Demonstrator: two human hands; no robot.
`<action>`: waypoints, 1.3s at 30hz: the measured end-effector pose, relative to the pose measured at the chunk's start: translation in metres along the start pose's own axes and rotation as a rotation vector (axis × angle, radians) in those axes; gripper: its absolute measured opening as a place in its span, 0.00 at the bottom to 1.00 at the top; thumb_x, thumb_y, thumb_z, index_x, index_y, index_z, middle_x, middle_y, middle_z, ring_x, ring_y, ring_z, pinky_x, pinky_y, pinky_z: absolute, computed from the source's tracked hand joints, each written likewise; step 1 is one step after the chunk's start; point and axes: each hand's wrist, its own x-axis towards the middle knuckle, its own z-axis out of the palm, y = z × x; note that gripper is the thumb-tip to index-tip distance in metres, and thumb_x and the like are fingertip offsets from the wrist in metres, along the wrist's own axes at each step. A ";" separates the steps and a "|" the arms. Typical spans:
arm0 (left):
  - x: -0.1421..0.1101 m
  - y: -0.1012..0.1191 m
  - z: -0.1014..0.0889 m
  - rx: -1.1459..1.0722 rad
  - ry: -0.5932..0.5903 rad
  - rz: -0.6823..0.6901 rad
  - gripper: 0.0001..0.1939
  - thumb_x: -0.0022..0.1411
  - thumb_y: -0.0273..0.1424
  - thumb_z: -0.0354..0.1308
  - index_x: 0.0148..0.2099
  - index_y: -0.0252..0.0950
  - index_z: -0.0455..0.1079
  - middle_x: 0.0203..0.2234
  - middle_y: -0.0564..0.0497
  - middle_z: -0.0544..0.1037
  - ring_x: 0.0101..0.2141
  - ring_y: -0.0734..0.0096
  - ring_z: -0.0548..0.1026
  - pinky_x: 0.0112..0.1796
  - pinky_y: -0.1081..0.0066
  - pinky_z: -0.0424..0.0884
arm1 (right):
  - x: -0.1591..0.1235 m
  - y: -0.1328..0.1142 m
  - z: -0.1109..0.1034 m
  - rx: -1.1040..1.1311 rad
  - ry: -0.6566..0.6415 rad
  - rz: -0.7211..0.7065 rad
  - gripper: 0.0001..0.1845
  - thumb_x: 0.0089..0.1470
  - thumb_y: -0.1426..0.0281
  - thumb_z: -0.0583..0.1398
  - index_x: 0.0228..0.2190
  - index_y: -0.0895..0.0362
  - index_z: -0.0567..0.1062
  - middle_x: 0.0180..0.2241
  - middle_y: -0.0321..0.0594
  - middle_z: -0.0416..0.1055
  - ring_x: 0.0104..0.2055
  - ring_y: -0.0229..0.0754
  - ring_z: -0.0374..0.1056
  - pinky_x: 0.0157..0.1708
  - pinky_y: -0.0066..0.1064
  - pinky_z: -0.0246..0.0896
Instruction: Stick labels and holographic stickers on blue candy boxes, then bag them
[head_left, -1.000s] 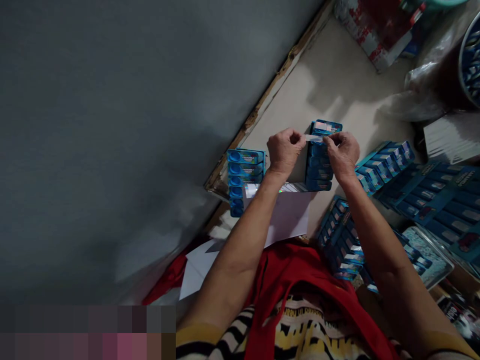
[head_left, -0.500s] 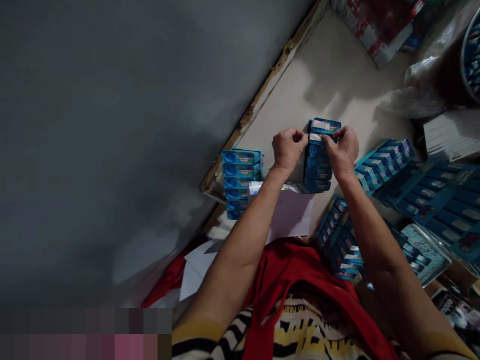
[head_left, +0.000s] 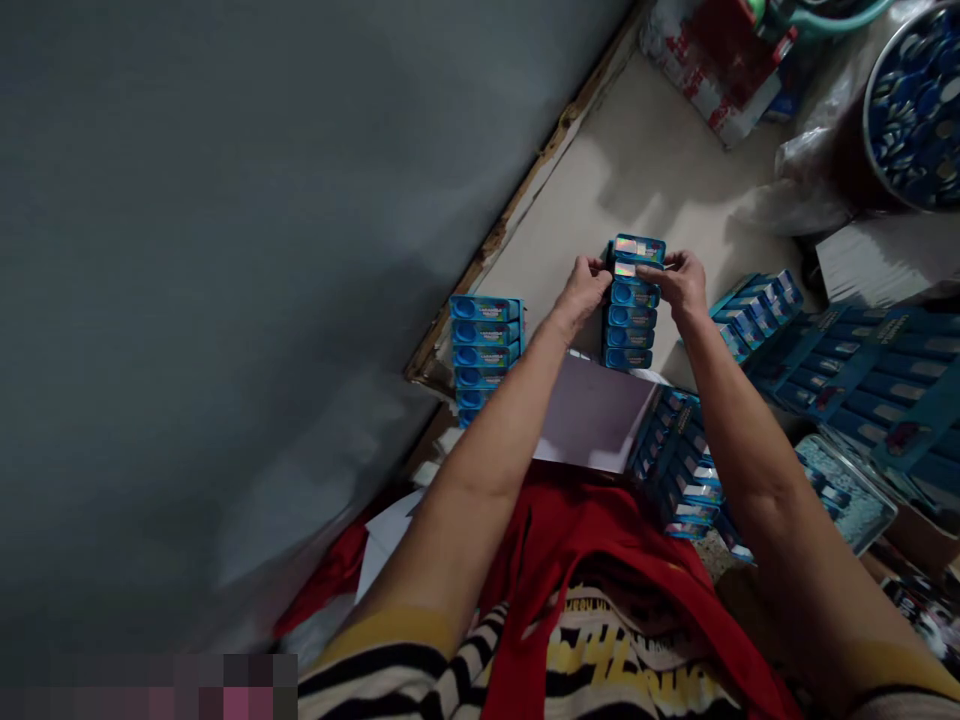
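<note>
A row of small blue boxes (head_left: 628, 320) stands on the pale tabletop (head_left: 660, 170). My left hand (head_left: 583, 290) has its fingers pinched against the left side of the second box from the far end. My right hand (head_left: 682, 282) pinches that box's right side, pressing a small shiny strip (head_left: 626, 269) onto it. The farthest box (head_left: 639, 248) carries a shiny sticker on top.
A second stack of blue boxes (head_left: 484, 345) stands at the table's left edge by the grey wall. More blue boxes (head_left: 757, 308) and flat blue cards (head_left: 870, 380) lie right. White paper sheets (head_left: 596, 412) lie near me. A round tub of blue pieces (head_left: 919, 100) sits far right.
Both hands came down from holding the strip stretched in the air to pressing it onto a box in the row. The camera tilted, shifting the scene slightly.
</note>
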 end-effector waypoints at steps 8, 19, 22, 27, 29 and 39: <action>-0.045 -0.039 -0.077 0.808 -0.201 0.329 0.11 0.62 0.39 0.68 0.42 0.39 0.76 0.37 0.46 0.83 0.41 0.60 0.78 0.45 0.67 0.70 | -0.058 0.009 -0.032 -0.393 0.022 -0.166 0.17 0.60 0.56 0.67 0.43 0.55 0.78 0.38 0.45 0.79 0.43 0.51 0.74 0.44 0.40 0.67; -0.146 -0.054 -0.075 1.248 -0.316 0.401 0.04 0.55 0.25 0.64 0.33 0.40 0.76 0.39 0.44 0.79 0.45 0.54 0.76 0.46 0.62 0.70 | -0.161 0.010 -0.072 -0.869 -0.287 -0.353 0.17 0.59 0.68 0.70 0.49 0.58 0.82 0.52 0.59 0.81 0.56 0.66 0.75 0.52 0.49 0.67; -0.204 -0.032 -0.086 1.188 -0.236 0.528 0.07 0.59 0.24 0.59 0.33 0.41 0.74 0.35 0.45 0.78 0.40 0.57 0.76 0.40 0.62 0.68 | -0.195 0.010 -0.091 -0.707 -0.517 -0.489 0.33 0.47 0.64 0.79 0.54 0.55 0.81 0.56 0.56 0.79 0.59 0.68 0.72 0.58 0.54 0.66; -0.305 -0.016 -0.124 1.164 0.037 0.991 0.14 0.68 0.22 0.53 0.31 0.43 0.72 0.34 0.47 0.78 0.40 0.59 0.74 0.44 0.61 0.71 | -0.254 0.029 -0.132 0.049 -0.525 -0.453 0.42 0.55 0.48 0.72 0.66 0.45 0.70 0.65 0.47 0.72 0.66 0.56 0.69 0.64 0.50 0.65; -0.325 -0.025 -0.140 1.127 0.078 1.194 0.15 0.67 0.20 0.53 0.33 0.43 0.73 0.34 0.49 0.78 0.41 0.62 0.74 0.46 0.63 0.73 | -0.267 0.044 -0.134 0.223 -0.427 -0.317 0.40 0.60 0.43 0.67 0.66 0.47 0.69 0.64 0.48 0.72 0.67 0.55 0.69 0.64 0.49 0.67; -0.444 -0.204 -0.274 1.473 -0.108 0.720 0.21 0.45 0.12 0.56 0.34 0.41 0.80 0.32 0.50 0.83 0.34 0.60 0.80 0.36 0.65 0.78 | -0.355 0.073 -0.050 -0.407 -0.913 -0.328 0.30 0.64 0.56 0.67 0.63 0.52 0.74 0.61 0.50 0.78 0.60 0.56 0.75 0.60 0.44 0.70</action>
